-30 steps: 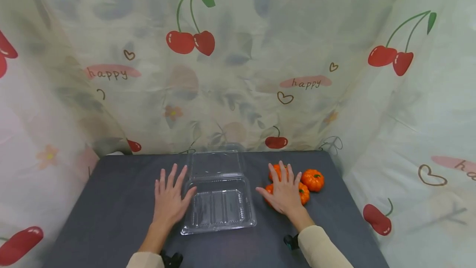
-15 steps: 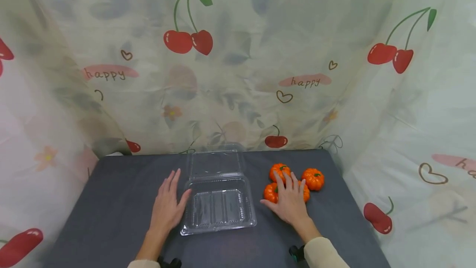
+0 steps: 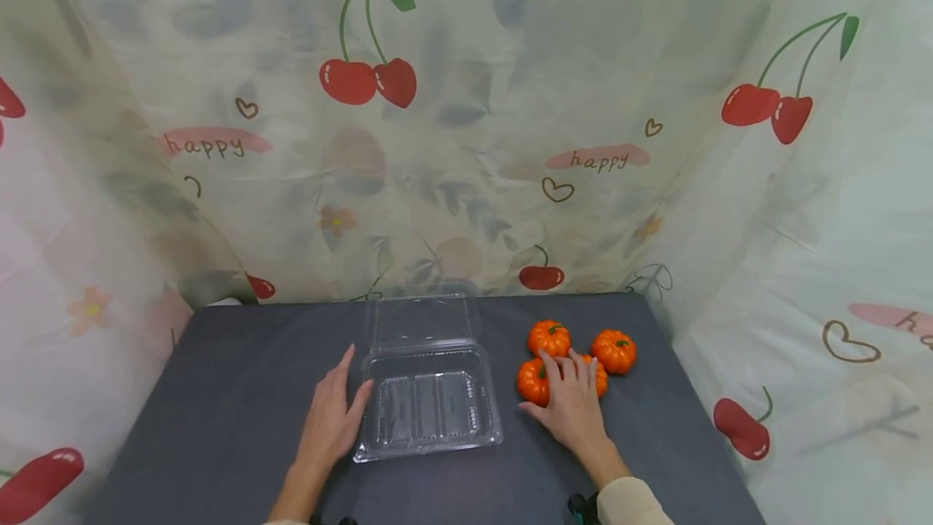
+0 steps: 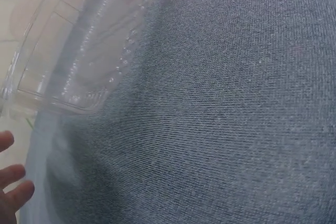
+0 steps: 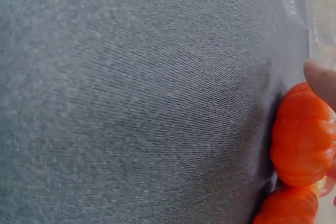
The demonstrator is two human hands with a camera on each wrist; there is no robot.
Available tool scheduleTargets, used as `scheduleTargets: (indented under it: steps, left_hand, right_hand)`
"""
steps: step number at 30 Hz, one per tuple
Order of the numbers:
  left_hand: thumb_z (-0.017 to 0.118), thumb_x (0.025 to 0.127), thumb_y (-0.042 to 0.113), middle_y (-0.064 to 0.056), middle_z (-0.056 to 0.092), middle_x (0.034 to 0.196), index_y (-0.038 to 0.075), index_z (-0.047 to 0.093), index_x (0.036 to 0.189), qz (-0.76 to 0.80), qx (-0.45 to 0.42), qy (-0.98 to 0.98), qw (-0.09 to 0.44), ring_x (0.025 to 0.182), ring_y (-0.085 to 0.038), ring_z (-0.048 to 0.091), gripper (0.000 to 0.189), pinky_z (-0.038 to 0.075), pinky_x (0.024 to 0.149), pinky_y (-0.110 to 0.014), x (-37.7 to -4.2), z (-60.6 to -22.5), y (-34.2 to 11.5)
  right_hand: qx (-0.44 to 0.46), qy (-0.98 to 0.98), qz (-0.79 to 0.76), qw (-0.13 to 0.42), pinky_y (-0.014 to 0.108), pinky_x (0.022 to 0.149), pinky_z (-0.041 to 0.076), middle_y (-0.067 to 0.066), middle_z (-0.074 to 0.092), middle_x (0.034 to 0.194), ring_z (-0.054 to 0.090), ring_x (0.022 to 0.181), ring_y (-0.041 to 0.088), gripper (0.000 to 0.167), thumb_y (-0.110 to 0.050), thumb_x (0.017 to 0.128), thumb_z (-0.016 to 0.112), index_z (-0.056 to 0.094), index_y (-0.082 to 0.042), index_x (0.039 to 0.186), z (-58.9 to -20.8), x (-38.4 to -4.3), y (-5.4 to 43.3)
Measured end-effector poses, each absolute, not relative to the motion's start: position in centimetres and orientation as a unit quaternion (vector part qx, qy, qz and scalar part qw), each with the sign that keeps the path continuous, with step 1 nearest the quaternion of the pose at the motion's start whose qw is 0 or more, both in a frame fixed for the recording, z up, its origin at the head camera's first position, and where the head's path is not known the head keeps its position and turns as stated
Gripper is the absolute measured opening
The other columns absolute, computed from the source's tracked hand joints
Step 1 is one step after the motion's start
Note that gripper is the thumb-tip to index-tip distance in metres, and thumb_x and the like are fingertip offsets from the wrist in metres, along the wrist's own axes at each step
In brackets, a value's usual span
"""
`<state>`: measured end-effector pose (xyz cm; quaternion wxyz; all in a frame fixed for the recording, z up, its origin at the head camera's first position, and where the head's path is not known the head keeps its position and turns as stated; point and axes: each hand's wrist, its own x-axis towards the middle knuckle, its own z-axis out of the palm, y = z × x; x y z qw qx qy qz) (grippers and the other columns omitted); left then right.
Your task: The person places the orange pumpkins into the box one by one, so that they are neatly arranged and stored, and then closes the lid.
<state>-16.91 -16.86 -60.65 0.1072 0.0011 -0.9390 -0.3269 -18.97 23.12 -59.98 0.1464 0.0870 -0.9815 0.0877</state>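
Note:
A clear plastic clamshell container (image 3: 430, 452) lies with its lid (image 3: 423, 321) folded back in the middle of the table. My left hand (image 3: 330, 420) is beside its left side, fingers extended, thumb near the rim. To the right sit several small orange pumpkins. My right hand (image 3: 574, 411) hovers at the front pair, with bent fingers over the front-right pumpkin (image 3: 601, 379), which is mostly hidden, and thumb apart near the front-left pumpkin (image 3: 530, 383). In the right wrist view the thumb (image 5: 321, 83) overlaps one pumpkin (image 5: 299, 140); contact is unclear.
Behind the right hand are two more pumpkins, one at the back left (image 3: 549, 337) and one at the far right (image 3: 613, 352). A dark grey cloth (image 3: 240, 411) covers the table. Printed curtains (image 3: 466, 209) hang around its back and sides.
My right hand has drawn slightly back and lower over the front pumpkins, its fingers bending more. My left hand has lowered beside the container, its fingers closer together. Container and pumpkins stay in place.

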Motion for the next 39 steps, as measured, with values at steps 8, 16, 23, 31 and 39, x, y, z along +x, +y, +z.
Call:
scheduleTargets:
  steps: [8, 16, 23, 31, 39]
  left_hand:
    - [0.06, 0.104, 0.032, -0.009, 0.062, 0.141, 0.018, 0.042, 0.156, -0.328, -0.022, -0.935, 0.131, 0.132, -0.036, 0.055, 0.057, 0.043, 0.11, -0.058, -16.8, -61.3, -16.7]
    - [0.061, 0.103, 0.027, -0.006, 0.063, 0.14, 0.021, 0.062, 0.14, -0.37, 0.004, -0.921, 0.122, 0.134, -0.032, 0.058, 0.037, 0.045, 0.111, -0.054, -16.7, -61.7, -16.5]
    - [0.066, 0.1, 0.024, -0.001, 0.07, 0.131, 0.027, 0.067, 0.134, -0.41, 0.037, -0.901, 0.136, 0.109, -0.018, 0.068, 0.034, 0.056, 0.092, -0.04, -17.0, -62.3, -16.2]
    - [0.071, 0.098, 0.025, -0.004, 0.072, 0.13, 0.026, 0.072, 0.129, -0.497, 0.071, -0.855, 0.131, 0.106, -0.007, 0.069, 0.031, 0.054, 0.085, -0.015, -17.0, -62.9, -16.0]
    - [0.076, 0.093, 0.033, -0.004, 0.07, 0.135, 0.021, 0.072, 0.13, -0.617, 0.111, -0.775, 0.079, 0.095, 0.009, 0.065, 0.039, 0.052, 0.081, -0.01, -17.0, -63.5, -16.5]
  right_hand:
    - [0.1, -0.978, 0.099, 0.151, 0.073, 0.119, 0.022, 0.018, 0.06, 0.125, 0.044, 0.136, 0.047, 0.095, -0.056, 0.064, 0.093, 0.057, -0.013, 0.14, -60.5, -18.7, 23.4]
    - [0.122, -0.968, 0.091, 0.197, 0.073, 0.115, 0.03, 0.019, 0.062, 0.117, 0.05, 0.129, 0.049, 0.087, -0.046, 0.062, 0.096, 0.06, -0.01, 0.133, -61.0, -19.0, 23.5]
    - [0.124, -0.967, 0.092, 0.203, 0.071, 0.116, 0.032, 0.019, 0.062, 0.117, 0.051, 0.127, 0.048, 0.084, -0.042, 0.064, 0.097, 0.06, -0.009, 0.132, -61.0, -19.1, 23.4]
    - [0.112, -0.971, 0.113, 0.181, 0.057, 0.109, 0.045, 0.018, 0.06, 0.123, 0.05, 0.124, 0.043, 0.081, -0.04, 0.07, 0.095, 0.058, -0.01, 0.135, -59.9, -19.0, 22.8]
    - [0.109, -0.966, 0.122, 0.202, 0.052, 0.099, 0.052, 0.017, 0.06, 0.124, 0.051, 0.112, 0.038, 0.079, -0.036, 0.072, 0.093, 0.056, -0.012, 0.137, -58.7, -19.0, 22.3]
